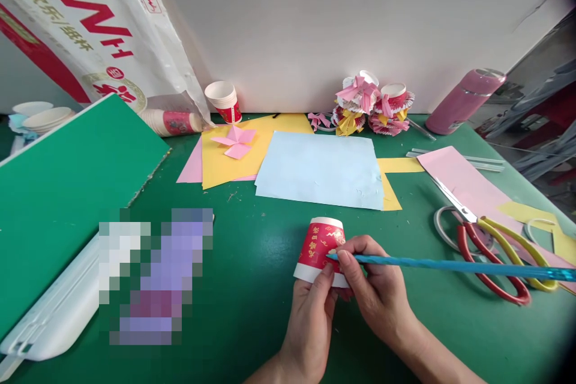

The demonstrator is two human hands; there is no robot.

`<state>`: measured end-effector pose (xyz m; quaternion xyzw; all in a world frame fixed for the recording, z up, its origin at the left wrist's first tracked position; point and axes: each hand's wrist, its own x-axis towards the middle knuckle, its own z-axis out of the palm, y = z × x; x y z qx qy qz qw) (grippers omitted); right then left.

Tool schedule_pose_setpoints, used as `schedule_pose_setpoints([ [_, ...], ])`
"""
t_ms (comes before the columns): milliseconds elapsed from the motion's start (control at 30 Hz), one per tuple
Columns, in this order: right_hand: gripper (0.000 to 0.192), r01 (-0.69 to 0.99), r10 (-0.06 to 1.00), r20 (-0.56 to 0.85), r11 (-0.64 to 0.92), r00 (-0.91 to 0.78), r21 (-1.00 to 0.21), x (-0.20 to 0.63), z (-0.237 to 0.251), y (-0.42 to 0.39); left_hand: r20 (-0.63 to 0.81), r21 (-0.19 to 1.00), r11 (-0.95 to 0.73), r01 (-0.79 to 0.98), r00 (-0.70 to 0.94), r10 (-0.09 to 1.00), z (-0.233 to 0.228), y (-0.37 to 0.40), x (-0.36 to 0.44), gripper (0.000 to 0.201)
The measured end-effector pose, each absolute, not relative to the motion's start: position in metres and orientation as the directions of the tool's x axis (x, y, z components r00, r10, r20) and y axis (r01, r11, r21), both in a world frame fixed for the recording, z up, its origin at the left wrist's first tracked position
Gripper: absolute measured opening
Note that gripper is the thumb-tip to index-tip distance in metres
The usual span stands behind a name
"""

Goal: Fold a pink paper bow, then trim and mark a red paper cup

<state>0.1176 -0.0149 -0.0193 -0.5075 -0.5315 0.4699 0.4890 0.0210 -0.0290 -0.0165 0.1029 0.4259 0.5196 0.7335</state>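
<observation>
A red and white paper cup with gold print is held by my left hand, its narrow end up and wide end toward me. The thumb lies on the cup's lower side; the other fingers are mostly hidden behind or under it. My right hand pinches a long, thin blue stick near its pointed end. The tip rests on or just over the cup's printed side; I cannot tell whether it touches. To the right the stick passes above scissors with red and yellow handles.
Light blue paper lies ahead, over yellow paper holding a pink paper flower. Decorated cups and a pink bottle stand behind. At left are a green board, a white plastic tool and a blurred purple item.
</observation>
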Motion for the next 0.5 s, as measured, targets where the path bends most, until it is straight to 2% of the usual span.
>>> schedule_pose_setpoints([
  [233,0.013,0.087,0.999,0.035,0.036,-0.011,-0.996,0.1168,-0.0211,-0.0163,-0.525,0.585,0.437,-0.683,0.091,0.846,-0.0173,-0.0310,0.0198,0.022],
  [500,0.015,0.174,0.999,0.038,0.039,-0.013,-0.984,0.1168,-0.0209,-0.0132,-0.510,0.596,0.454,-0.662,0.125,0.851,-0.0177,-0.0304,0.0185,0.025],
])
